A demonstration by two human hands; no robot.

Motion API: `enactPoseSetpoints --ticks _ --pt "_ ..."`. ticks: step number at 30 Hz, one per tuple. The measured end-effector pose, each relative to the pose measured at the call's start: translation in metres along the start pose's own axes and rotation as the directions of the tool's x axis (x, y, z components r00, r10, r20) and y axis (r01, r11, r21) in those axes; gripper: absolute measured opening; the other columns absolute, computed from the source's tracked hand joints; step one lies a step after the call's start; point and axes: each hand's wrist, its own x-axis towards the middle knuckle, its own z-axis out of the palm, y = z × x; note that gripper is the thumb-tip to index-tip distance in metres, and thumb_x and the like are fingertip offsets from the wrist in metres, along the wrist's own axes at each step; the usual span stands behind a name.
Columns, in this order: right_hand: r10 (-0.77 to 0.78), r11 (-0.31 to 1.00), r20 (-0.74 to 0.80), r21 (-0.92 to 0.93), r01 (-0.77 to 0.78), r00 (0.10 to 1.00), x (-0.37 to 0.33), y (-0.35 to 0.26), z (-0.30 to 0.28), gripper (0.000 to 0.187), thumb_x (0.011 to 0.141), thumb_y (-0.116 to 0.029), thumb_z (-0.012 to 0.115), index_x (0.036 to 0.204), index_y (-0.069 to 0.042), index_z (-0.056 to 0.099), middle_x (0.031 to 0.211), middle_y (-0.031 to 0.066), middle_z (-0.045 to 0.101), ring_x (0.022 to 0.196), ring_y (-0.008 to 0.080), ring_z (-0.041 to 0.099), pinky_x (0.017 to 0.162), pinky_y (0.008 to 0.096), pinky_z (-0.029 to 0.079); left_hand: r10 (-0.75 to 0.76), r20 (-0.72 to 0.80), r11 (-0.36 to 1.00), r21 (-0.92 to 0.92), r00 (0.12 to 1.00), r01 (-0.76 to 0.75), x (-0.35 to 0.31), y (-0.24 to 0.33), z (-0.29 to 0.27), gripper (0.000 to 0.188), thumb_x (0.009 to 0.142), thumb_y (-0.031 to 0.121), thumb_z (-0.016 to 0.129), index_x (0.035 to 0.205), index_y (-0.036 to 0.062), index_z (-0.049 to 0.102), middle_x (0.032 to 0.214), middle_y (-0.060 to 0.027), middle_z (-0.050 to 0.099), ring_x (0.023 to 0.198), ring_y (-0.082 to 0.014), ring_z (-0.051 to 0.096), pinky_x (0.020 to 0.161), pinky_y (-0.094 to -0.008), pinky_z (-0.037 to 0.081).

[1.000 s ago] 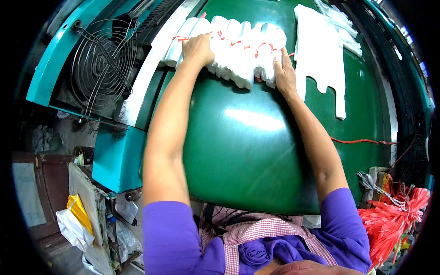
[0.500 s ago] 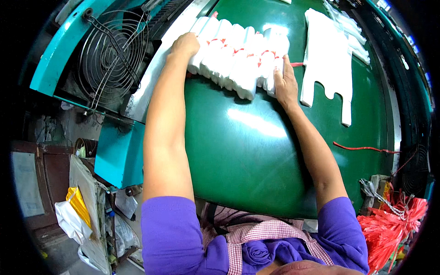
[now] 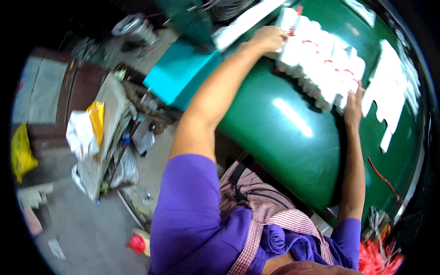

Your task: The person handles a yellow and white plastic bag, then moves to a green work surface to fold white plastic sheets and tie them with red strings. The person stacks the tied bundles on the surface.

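A row of several rolled bundles of white plastic bags (image 3: 315, 57), each tied round with a red strip, lies on the green tabletop (image 3: 256, 117). My left hand (image 3: 269, 40) is closed around the left end of the row, its fingertips partly hidden. At the right end my right hand (image 3: 353, 109) presses against the last bundle, fingers pointing away from me. Between them, the two hands hold the row together. Just right of my right hand lies a flat stack of white vest-handled plastic bags (image 3: 387, 89).
A loose red strip (image 3: 382, 178) lies on the table's right side, above a bunch of red plastic strips (image 3: 376, 256). At the left are a teal machine panel (image 3: 181, 71) and a board-like stack (image 3: 112, 119) with a white and yellow bag (image 3: 85, 135).
The view has swung left and tilted, so the table now sits further right and more floor shows. Both hands stay at the ends of the row of bag bundles.
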Motion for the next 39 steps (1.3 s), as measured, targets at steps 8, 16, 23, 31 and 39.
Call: enactPoseSetpoints --ticks 8,16,23,31,39 --pt "-0.268 0.945 -0.050 -0.209 0.253 0.962 0.002 0.006 -0.005 0.059 0.092 -0.038 0.035 0.140 -0.004 0.025 0.143 0.0185 0.028 0.133 0.0313 0.026 0.108 0.0357 0.019 -0.455 -0.243 0.842 -0.429 0.857 0.326 -0.003 -0.005 0.016 0.064 0.065 0.032 0.070 0.122 0.0104 0.048 0.118 -0.0174 0.052 0.108 -0.0375 0.051 0.090 -0.0481 0.042" --pt "-0.345 0.912 -0.009 -0.238 0.333 0.938 0.015 0.004 0.024 0.044 0.090 -0.028 0.040 0.123 0.000 0.033 0.126 0.0231 0.041 0.112 0.0323 0.043 0.092 0.0369 0.033 -0.207 -0.570 0.946 -0.323 0.795 0.015 0.005 -0.015 0.035 0.027 0.079 0.032 0.057 0.099 0.0162 0.066 0.107 -0.0166 0.055 0.104 -0.0325 0.047 0.086 -0.0448 0.038" --pt "-0.145 0.984 -0.219 0.070 0.164 0.965 0.030 -0.067 0.064 0.047 0.077 -0.019 0.061 0.116 -0.001 0.043 0.101 0.0251 0.057 0.091 0.0395 0.056 0.078 0.0468 0.043 0.361 -0.543 0.920 0.339 0.758 -0.195 -0.018 0.051 -0.004 0.046 0.081 0.035 0.059 0.119 0.0099 0.056 0.128 -0.0139 0.046 0.120 -0.0331 0.039 0.098 -0.0498 0.029" --pt "-0.246 0.964 0.295 -0.022 0.264 0.923 0.050 0.001 -0.055 0.034 0.090 -0.019 0.051 0.119 -0.004 0.053 0.113 0.0168 0.059 0.103 0.0260 0.057 0.091 0.0341 0.043 0.624 -0.130 0.754 0.356 0.770 -0.551 -0.005 0.117 0.061 0.051 0.071 0.038 0.066 0.119 0.0256 0.055 0.128 -0.0033 0.045 0.122 -0.0267 0.037 0.100 -0.0511 0.025" --pt "-0.265 0.706 -0.062 -0.693 0.150 0.962 -0.018 0.079 -0.143 0.026 0.079 -0.025 0.057 0.078 0.000 0.058 0.085 0.0179 0.058 0.082 0.0333 0.056 0.074 0.0423 0.046 0.591 -0.180 0.768 0.422 0.786 -0.481 0.020 0.125 0.074 0.048 0.069 0.036 0.066 0.114 0.0213 0.057 0.122 -0.0025 0.046 0.120 -0.0267 0.038 0.099 -0.0503 0.028"
